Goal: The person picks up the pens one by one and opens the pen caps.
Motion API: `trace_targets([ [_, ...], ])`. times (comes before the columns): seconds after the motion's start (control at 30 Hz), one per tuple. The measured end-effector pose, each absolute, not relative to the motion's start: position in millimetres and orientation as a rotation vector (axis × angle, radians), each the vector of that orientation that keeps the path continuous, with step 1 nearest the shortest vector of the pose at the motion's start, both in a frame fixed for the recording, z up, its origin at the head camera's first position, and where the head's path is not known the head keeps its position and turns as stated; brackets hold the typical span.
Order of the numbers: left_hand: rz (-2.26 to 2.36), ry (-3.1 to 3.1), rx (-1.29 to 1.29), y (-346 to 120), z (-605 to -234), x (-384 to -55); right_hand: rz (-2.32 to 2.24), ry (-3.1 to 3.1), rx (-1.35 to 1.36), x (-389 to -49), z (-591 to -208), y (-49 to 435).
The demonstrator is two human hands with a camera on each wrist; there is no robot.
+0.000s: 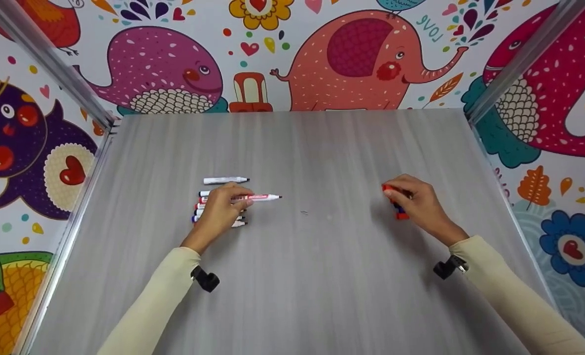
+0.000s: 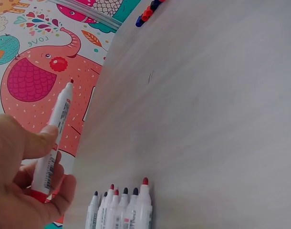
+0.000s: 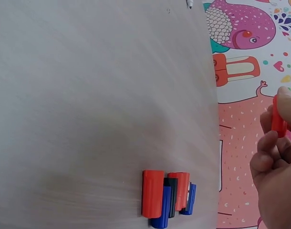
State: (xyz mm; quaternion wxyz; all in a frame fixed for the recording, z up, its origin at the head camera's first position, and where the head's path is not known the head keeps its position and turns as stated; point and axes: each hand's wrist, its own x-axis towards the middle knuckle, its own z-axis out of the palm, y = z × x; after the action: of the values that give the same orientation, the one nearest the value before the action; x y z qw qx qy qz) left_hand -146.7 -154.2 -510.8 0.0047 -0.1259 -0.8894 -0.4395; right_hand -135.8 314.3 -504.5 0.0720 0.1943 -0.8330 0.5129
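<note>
My left hand [image 1: 219, 207] pinches a white marker [image 2: 58, 117] between thumb and fingers. This marker has no cap on; its red tip [image 2: 72, 81] points away from the hand, and its rear end is red. Under and beside that hand lies a row of uncapped white markers [image 2: 144, 210] with red and dark tips. My right hand [image 1: 420, 203] pinches a red marker cap [image 3: 279, 119] above the table. Below it lie several loose caps in red, blue and black, among them a red cap [image 3: 152, 193] at the near end of the group.
Small dark pen strokes [image 1: 304, 213] mark the grey wood-grain table [image 1: 317, 276] between the hands. One white marker [image 1: 225, 180] lies at the far end of the row. Cartoon-printed panels [image 1: 258, 64] and metal posts [image 1: 524, 64] border the table.
</note>
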Motion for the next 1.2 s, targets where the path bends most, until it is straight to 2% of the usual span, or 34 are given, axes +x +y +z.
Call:
trace_targets([
  [0.27,-1.364,-2.752,-0.412,-161.6,-510.7,-152.0,1.433,-2.53,0.571,-133.7,-495.9,306.9],
  [0.5,-1.427,-2.769,-0.376,-170.9,-503.1,-154.3,1.424,-2.578,0.572,-153.9,-527.5,329.2],
  [1.2,-1.344,-2.721,-0.296,-195.8,-508.5,-170.8,1.366,-2.662,0.52,-171.4,-532.7,342.0],
])
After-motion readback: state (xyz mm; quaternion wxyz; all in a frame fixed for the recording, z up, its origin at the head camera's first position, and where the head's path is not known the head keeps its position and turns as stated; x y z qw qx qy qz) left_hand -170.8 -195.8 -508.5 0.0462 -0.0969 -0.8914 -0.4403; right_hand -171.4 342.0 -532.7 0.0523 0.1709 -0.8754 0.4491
